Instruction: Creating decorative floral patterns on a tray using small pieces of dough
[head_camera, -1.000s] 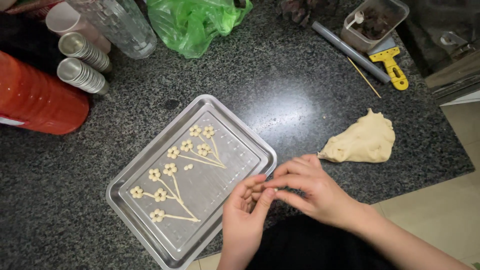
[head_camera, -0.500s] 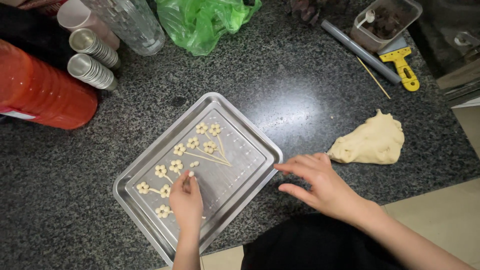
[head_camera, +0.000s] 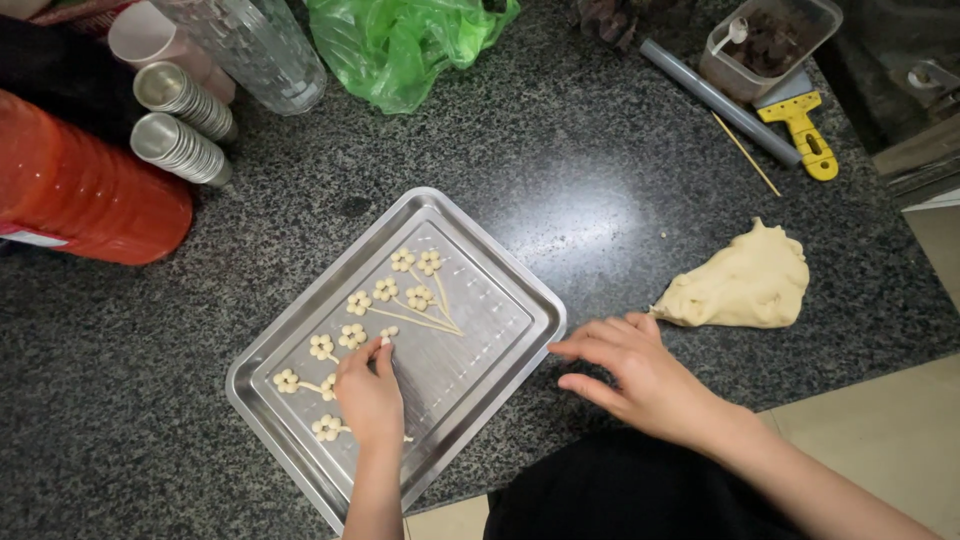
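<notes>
A tiny dough bit (head_camera: 385, 341) is being pinched by the left hand (head_camera: 368, 395) in the lower middle of the frame. The soft dough flowers (head_camera: 352, 335) just beside could get squashed if it is pushed too hard. The right hand (head_camera: 640, 375) is being rested open by the tray (head_camera: 520, 290).

You're in a kitchen: speckled dark granite counter (head_camera: 600, 190), rectangular steel baking tray (head_camera: 500, 275) at centre, pale dough lump (head_camera: 745, 283) right, stacked metal tart moulds (head_camera: 180, 120) upper left.
</notes>
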